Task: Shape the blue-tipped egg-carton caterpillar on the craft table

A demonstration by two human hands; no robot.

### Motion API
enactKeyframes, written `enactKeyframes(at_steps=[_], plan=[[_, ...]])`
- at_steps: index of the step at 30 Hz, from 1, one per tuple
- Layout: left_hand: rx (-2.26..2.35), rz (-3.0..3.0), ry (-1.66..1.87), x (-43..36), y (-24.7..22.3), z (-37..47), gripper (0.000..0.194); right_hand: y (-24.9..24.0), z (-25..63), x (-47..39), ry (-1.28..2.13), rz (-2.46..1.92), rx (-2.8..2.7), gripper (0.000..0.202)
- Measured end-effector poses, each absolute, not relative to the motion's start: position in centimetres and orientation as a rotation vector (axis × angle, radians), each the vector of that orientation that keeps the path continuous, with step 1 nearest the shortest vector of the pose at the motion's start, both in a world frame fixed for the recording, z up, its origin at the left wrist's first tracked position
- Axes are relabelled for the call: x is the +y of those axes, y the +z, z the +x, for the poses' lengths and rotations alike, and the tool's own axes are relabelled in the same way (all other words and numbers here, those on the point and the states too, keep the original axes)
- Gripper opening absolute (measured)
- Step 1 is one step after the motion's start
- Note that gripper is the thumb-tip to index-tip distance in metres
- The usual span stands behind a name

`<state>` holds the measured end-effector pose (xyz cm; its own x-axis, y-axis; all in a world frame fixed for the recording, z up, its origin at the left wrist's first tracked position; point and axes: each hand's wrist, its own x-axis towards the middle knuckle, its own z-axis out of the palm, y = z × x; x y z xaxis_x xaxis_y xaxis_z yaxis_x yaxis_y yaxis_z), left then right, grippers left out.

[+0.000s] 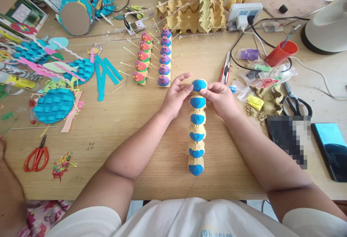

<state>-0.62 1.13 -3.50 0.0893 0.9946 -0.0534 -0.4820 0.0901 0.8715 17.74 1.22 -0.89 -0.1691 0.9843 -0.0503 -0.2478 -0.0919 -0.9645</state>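
A long egg-carton strip (197, 136) with several blue clay-covered bumps lies lengthwise on the wooden table (151, 132) in front of me. My left hand (176, 94) and my right hand (219, 98) pinch its far end from both sides, fingertips pressing the blue clay (199, 85) on the topmost bump. Just beyond my left hand stand two finished strips, one with purple tops (164, 58) and one with red tops (142, 59), both stuck with pins.
Red scissors (36, 157) lie front left, with blue woven paper discs (54, 105) behind them. A red cutter (225, 69), clay bags (257, 81), black scissors (295, 101) and a phone (330, 148) lie right. Egg cartons (200, 7) and a power strip (245, 13) sit at the back.
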Motion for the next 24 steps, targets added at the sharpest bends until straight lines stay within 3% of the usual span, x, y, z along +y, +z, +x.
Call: enactKeyframes(at_steps=[14,24], plan=[[0.780,0.728,1.264,0.81,-2.95,-0.40,0.072,-1.02,17.95,1.17,1.715,-0.859,-0.940,0.064],[0.755,0.837,1.307,0.94,-3.27,-0.49,0.066,-1.12,18.44,1.46,1.809,-0.831,-0.922,0.062]])
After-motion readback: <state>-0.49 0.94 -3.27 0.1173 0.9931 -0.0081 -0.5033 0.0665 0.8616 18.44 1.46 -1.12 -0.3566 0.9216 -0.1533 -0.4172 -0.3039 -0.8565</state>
